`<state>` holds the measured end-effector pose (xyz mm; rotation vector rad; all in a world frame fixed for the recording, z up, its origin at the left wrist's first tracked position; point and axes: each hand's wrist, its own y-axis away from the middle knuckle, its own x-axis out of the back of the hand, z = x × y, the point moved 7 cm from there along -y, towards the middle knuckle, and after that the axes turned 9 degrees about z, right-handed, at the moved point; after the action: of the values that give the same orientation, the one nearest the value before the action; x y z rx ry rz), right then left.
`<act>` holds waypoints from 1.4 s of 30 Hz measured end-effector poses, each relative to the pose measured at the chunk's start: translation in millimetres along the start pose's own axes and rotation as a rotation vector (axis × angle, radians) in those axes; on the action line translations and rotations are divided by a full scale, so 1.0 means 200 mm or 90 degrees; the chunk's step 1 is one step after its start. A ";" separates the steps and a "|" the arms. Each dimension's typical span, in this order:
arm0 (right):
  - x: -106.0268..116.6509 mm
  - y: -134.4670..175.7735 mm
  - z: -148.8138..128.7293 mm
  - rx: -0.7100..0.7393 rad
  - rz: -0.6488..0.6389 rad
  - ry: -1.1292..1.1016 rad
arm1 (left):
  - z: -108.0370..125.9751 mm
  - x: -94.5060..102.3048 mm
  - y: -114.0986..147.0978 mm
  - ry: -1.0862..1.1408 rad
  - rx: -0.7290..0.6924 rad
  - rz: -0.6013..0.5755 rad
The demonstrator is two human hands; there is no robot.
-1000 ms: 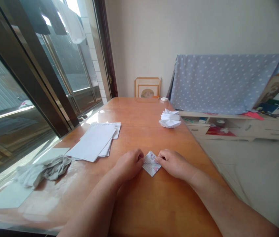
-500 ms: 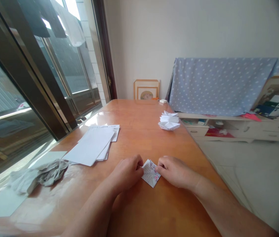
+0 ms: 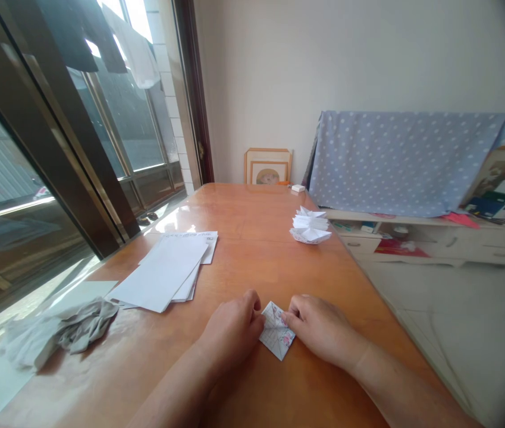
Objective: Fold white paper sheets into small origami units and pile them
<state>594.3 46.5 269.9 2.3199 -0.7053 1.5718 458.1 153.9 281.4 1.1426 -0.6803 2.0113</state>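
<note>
- Nearest: we have a small folded paper [image 3: 278, 343], roughly diamond-shaped and set corner toward us, flat or nearly so on the wooden table [image 3: 252, 267], between our two hands. Printed patches, some pinkish, show on its right half; crease lines cross it.
- Left hand [image 3: 234, 327]: fingers curled in, thumb and forefinger closed narrowly on the left corner. The underside of the grip is hidden.
- Right hand [image 3: 321, 327]: thumb laid on the upper right edge, fingers bent behind it, a narrow pinch. We cannot tell how far the fingers reach beneath.
- Handling, our estimate: very light; stiffer where layers stack, soft along single flaps. It should slide readily on the glossy tabletop, and would tear or crumple if pulled hard at a crease.
- Best hold, we judge: light fingertip pinches at the opposite side corners, through all layers, leaving the centre free.
- Farther left: crumpled grey cloth [image 3: 89, 327], then a loose pile of sheets [image 3: 158, 276].
- Farther right: white folded paper pieces [image 3: 310, 233], grouped near the table's edge.
- Far end: a small white box [image 3: 297, 188].
</note>
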 end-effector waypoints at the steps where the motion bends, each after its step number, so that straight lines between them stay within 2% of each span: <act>1: 0.00 0.00 0.00 -0.001 -0.001 0.002 | 0.02 0.01 0.00 -0.012 -0.011 0.012; 4: 0.00 0.00 0.00 -0.005 0.001 0.007 | 0.11 0.04 0.03 -0.053 -0.069 0.049; 9: 0.00 -0.01 0.00 0.001 0.005 0.007 | 0.31 -0.03 0.16 -0.010 -0.265 -0.006; 11: 0.00 -0.01 0.00 -0.002 -0.001 0.006 | 0.34 -0.08 0.20 -0.007 -0.319 -0.024; 14: 0.00 -0.01 0.00 -0.005 -0.001 0.011 | 0.32 -0.14 0.23 -0.065 -0.349 -0.038; 19: -0.01 -0.01 0.01 -0.013 -0.007 0.003 | 0.31 -0.22 0.27 -0.169 -0.357 -0.102; 24: -0.02 -0.01 0.01 -0.019 -0.008 -0.004 | 0.32 -0.20 0.29 -0.174 -0.353 -0.151; 30: -0.02 -0.02 0.01 -0.017 -0.010 0.000 | 0.24 -0.14 0.24 -0.139 -0.240 -0.119; 42: 0.01 -0.01 0.00 -0.016 -0.004 0.007 | 0.23 -0.12 0.24 -0.161 -0.186 -0.137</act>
<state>595.0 47.5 272.2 2.2923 -0.7095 1.5629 452.4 84.0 278.0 1.2436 -0.9037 1.5440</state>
